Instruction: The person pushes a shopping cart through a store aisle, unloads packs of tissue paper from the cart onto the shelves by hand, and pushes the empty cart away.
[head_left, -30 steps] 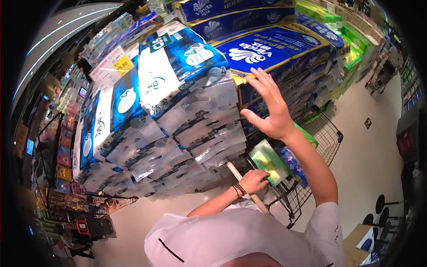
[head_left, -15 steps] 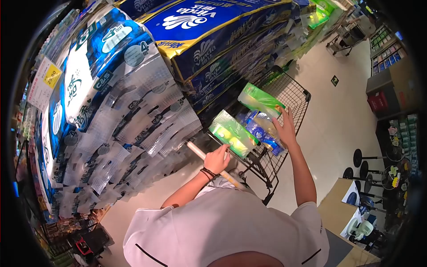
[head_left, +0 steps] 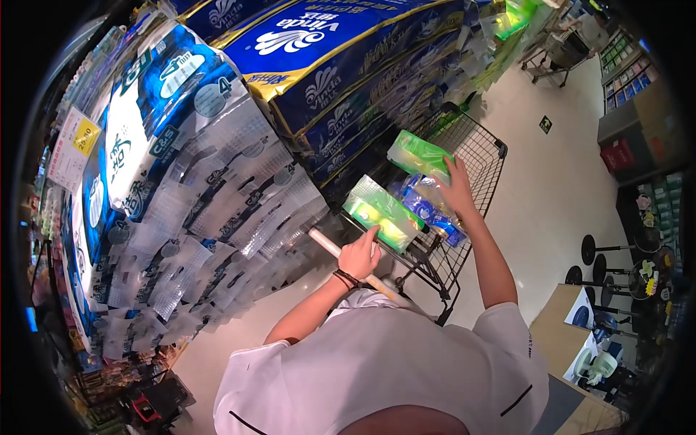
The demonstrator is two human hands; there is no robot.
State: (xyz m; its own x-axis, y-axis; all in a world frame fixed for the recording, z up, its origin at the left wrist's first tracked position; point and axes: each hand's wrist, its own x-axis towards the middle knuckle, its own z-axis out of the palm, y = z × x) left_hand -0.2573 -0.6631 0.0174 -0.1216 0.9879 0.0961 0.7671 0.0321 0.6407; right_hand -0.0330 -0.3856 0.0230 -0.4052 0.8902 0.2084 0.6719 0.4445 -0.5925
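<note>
Green tissue pack [head_left: 419,155] sits atop the goods at the far end of the wire shopping cart [head_left: 484,156], with the right hand [head_left: 458,190] laid over its near edge, fingers spread. Pressing it flat and low among the blue packs [head_left: 424,206] would seat it best, since the glossy plastic wrap looks slippery. The left hand [head_left: 359,255] curls around the cart's pale round handle bar [head_left: 341,256], beside a second soft, rectangular green pack [head_left: 383,213].
</note>
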